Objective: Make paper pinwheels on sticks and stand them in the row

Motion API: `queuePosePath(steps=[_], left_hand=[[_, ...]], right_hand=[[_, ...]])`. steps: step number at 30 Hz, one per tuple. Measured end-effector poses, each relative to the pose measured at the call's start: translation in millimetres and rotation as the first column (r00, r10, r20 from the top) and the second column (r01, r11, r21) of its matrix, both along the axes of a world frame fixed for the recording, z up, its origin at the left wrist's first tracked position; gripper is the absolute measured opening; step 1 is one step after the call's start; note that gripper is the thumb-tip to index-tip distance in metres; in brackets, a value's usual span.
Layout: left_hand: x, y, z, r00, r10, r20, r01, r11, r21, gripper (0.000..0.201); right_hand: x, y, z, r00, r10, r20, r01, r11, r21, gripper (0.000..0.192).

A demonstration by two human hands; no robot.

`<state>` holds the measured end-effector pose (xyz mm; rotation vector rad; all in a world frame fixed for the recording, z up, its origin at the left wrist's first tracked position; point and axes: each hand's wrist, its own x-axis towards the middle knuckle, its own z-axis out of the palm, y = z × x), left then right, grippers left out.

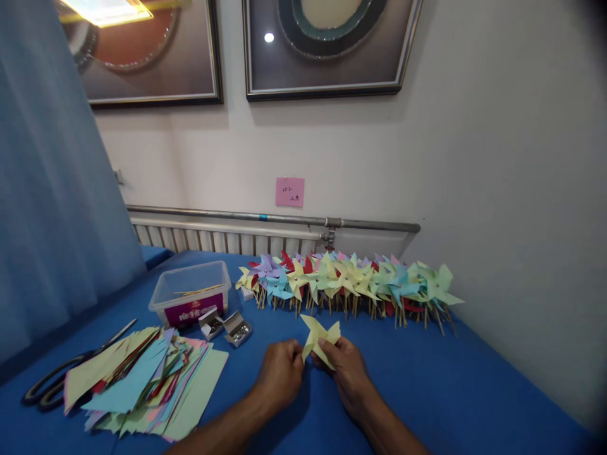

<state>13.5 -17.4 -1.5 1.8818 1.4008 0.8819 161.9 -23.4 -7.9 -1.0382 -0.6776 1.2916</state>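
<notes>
Both hands hold a pale yellow paper pinwheel (pixel 318 335) just above the blue table (pixel 427 385). My left hand (pixel 281 373) pinches its left edge with closed fingers. My right hand (pixel 346 368) grips its lower right part, thumb on the paper. The pinwheel's folded points stick up between the two hands. No stick shows on it.
A long row of finished coloured pinwheels on sticks (pixel 351 281) lies along the wall. A clear plastic box with sticks (pixel 190 292), two small open pin boxes (pixel 226 325), a stack of coloured paper sheets (pixel 147 382) and scissors (pixel 61 379) sit to the left.
</notes>
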Motion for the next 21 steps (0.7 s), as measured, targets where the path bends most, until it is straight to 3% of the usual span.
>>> queuePosePath(steps=[21], left_hand=[[1.8, -1.2, -3.3, 1.000, 0.005, -0.012, -0.005, 1.000, 0.018, 0.024]], right_hand=[[-0.2, 0.1, -1.1, 1.000, 0.003, 0.011, -0.004, 1.000, 0.027, 0.036]])
